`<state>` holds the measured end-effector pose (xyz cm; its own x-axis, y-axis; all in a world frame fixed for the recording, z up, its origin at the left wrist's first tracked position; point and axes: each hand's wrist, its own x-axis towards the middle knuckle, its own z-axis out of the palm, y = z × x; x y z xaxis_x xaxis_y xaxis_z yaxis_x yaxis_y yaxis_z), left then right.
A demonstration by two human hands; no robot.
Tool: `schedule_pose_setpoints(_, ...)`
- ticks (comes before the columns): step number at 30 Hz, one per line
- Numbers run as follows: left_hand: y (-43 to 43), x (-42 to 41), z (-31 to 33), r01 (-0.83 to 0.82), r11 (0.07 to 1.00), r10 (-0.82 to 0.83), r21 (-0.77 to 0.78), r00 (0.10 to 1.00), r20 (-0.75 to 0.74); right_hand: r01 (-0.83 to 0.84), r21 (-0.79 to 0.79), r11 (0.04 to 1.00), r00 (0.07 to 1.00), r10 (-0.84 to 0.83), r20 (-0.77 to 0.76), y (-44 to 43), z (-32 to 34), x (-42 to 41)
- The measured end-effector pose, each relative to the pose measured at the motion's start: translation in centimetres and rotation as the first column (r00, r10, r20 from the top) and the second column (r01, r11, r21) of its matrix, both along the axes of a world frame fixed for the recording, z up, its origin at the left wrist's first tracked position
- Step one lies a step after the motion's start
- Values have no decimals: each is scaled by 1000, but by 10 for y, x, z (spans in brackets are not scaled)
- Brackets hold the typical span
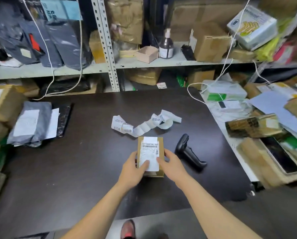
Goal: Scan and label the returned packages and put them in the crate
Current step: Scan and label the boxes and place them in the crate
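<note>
Box (160, 144) lies flat on the dark table (75, 169) just in front of me, my left hand (133, 168) and right hand (171, 163) clasping its sides, both thumbs pressing on the shipping label (149, 152). I judge the white sticker (150, 140) at its far edge needs smoothing flat, barcode left uncovered. The scanner (187, 150) lies just right, the sticker strip (144, 125) just beyond; I see no crate.

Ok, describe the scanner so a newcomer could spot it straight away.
Start at the dark table before the shelving. Just right of the small cardboard box that the left hand and right hand hold, the scanner lies flat. It is black and pistol-shaped, unlike the white label strip beyond.
</note>
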<state>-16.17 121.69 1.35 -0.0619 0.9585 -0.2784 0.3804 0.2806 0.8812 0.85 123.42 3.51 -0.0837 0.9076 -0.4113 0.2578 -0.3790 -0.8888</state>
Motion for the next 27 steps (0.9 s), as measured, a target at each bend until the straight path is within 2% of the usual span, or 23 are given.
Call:
schedule_pose_setpoints(6,2,24,-10,-28,1000,28,1,999,-23,-8,-49,999,1000,8,-7,8,-17,21)
schedule_pose_setpoints(7,4,26,-12,-35,999,35,7,999,-26,29,-34,999,999,-28,28,12,-16,26)
schedule_pose_setpoints(9,11,29,-16,-39,999,40,23,999,-25,199,51,979,962,-205,182,22,-13,42)
schedule_pose_setpoints(10,13,30,-18,-41,999,42,25,999,-22,267,125,956,908,-293,299,27,-11,51)
schedule_pose_setpoints(12,18,33,-20,-58,998,58,13,998,0,265,226,937,755,-348,555,38,-12,68)
schedule_pose_setpoints(14,21,35,-22,-72,997,72,-15,997,24,163,144,976,609,-215,763,47,-17,80)
schedule_pose_setpoints(17,28,34,-25,-58,997,59,-51,998,22,38,-83,996,495,53,868,56,-27,79)
schedule_pose_setpoints(19,31,34,-26,-41,998,43,-53,998,38,28,-133,991,488,102,867,60,-34,75)
schedule_pose_setpoints(23,37,35,-27,-3,999,6,-49,999,54,49,-134,990,465,96,880,66,-39,68)
schedule_pose_setpoints(27,44,35,-27,-2,999,5,-43,999,53,154,-26,988,631,-78,772,74,-29,62)
